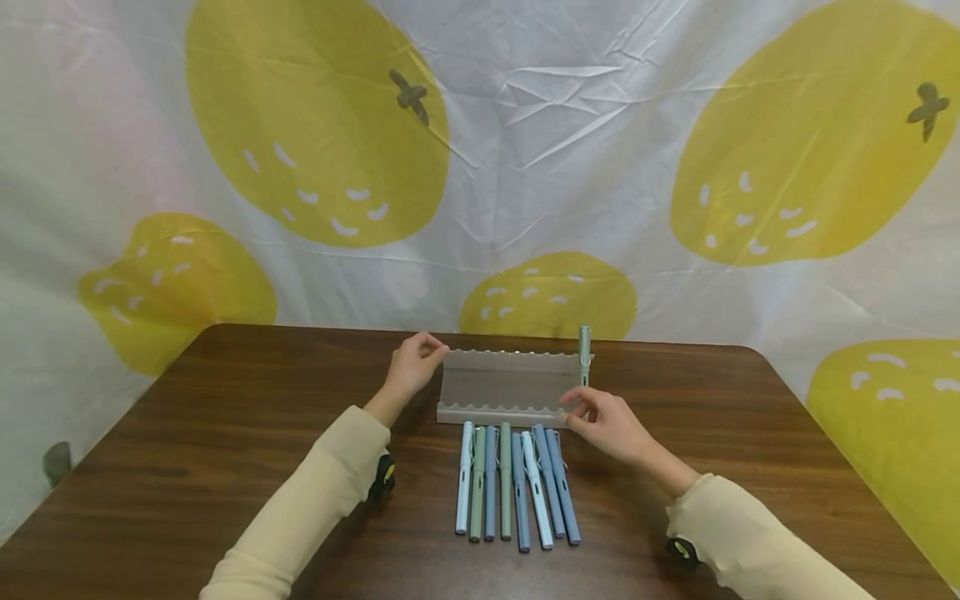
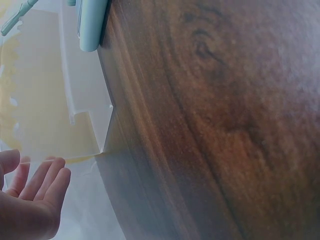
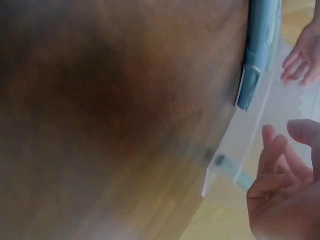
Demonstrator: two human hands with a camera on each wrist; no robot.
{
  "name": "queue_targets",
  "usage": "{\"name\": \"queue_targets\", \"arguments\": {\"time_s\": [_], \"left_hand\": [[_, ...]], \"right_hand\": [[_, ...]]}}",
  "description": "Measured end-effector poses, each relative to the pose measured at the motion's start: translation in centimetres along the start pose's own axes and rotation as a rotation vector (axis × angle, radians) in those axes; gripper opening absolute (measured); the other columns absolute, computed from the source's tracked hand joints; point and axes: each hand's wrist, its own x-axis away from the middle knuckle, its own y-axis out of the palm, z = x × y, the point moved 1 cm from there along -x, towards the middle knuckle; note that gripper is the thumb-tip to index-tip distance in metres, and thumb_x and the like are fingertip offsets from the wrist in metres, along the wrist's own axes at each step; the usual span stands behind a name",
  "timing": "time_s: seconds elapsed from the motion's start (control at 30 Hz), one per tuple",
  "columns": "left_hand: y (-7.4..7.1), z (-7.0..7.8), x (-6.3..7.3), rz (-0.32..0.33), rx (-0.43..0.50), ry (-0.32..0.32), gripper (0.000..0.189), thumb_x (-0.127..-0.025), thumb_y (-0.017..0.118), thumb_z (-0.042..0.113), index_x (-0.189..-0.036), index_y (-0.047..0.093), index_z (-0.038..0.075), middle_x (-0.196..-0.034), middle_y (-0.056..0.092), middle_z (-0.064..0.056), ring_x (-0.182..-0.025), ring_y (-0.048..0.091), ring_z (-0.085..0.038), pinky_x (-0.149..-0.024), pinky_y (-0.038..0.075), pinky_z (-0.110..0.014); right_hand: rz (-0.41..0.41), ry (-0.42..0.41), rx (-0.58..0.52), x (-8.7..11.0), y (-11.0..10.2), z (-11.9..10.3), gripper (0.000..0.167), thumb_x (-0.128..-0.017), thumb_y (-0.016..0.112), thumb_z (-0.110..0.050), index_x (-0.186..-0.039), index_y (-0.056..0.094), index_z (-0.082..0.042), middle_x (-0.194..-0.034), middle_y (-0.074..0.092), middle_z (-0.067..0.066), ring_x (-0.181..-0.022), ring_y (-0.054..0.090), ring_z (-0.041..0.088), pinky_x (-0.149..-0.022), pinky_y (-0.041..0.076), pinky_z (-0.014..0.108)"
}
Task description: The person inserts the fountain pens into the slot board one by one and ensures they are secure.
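A clear acrylic pen stand (image 1: pixel 510 379) with notched front and back edges sits near the back of the table. My left hand (image 1: pixel 414 365) pinches its upper left corner between thumb and fingers. One light green pen (image 1: pixel 584 346) leans upright in the rightmost notches, its top rising above the back edge. Just in front of that pen, my right hand (image 1: pixel 606 423) hovers by the stand's front right corner; its fingers (image 3: pixel 272 155) are loosely bent, with a gap to the thumb and nothing held. Several capped pens (image 1: pixel 506 483) in blue and green lie side by side before the stand.
The dark wooden table (image 1: pixel 300 375) ends close behind the stand. Behind it hangs a white cloth (image 1: pixel 495 192) printed with large yellow fruits. Black wrist cameras (image 1: pixel 382 477) sit on both sleeves.
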Motion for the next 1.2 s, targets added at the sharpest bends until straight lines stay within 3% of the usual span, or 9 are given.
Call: {"name": "queue_targets", "arguments": {"time_s": [0.23,0.47,0.7,0.97,1.2], "left_hand": [[0.0,-0.1,-0.1,-0.005,0.004,0.000,0.018,-0.088,0.055,0.018,-0.093,0.058,0.001,-0.100,0.061,-0.014,-0.099,0.054,-0.029,-0.078,0.044,-0.041],[0.0,0.0,0.1,0.003,0.006,0.000,0.017,-0.088,0.055,0.017,-0.092,0.058,0.000,-0.098,0.061,-0.014,-0.098,0.055,-0.029,-0.078,0.044,-0.041],[0.0,0.2,0.0,0.014,0.003,0.003,0.017,-0.087,0.056,0.016,-0.091,0.059,0.000,-0.097,0.062,-0.014,-0.097,0.055,-0.029,-0.077,0.044,-0.041],[0.0,0.1,0.0,0.005,-0.005,0.003,0.018,-0.088,0.056,0.018,-0.092,0.059,0.000,-0.097,0.061,-0.014,-0.096,0.055,-0.028,-0.077,0.044,-0.040],[-0.1,0.1,0.1,0.002,0.000,-0.002,0.018,-0.088,0.056,0.018,-0.092,0.059,0.001,-0.097,0.061,-0.013,-0.097,0.055,-0.028,-0.077,0.044,-0.041]], "right_hand": [[-0.117,0.001,0.006,0.4,1.0,0.0,0.017,-0.081,0.061,-0.011,-0.097,0.059,-0.005,-0.069,0.059,-0.004,-0.053,0.050,0.008,-0.048,0.042,0.026],[-0.160,0.011,0.072,0.8,1.5,-0.3,0.025,-0.080,0.065,-0.021,-0.097,0.059,-0.004,-0.064,0.055,-0.007,-0.051,0.048,0.005,-0.045,0.040,0.025],[-0.216,0.054,0.125,0.9,1.2,-0.6,0.029,-0.078,0.066,-0.021,-0.100,0.060,-0.002,-0.061,0.050,-0.007,-0.049,0.046,0.007,-0.043,0.037,0.026],[-0.304,0.104,0.033,1.3,0.3,0.0,0.018,-0.084,0.057,-0.010,-0.099,0.056,-0.001,-0.059,0.051,-0.002,-0.043,0.048,0.012,-0.041,0.042,0.028],[-0.348,0.091,-0.015,1.2,0.3,0.3,0.023,-0.084,0.060,-0.020,-0.099,0.054,-0.002,-0.061,0.052,-0.001,-0.045,0.049,0.012,-0.043,0.043,0.028]]}}
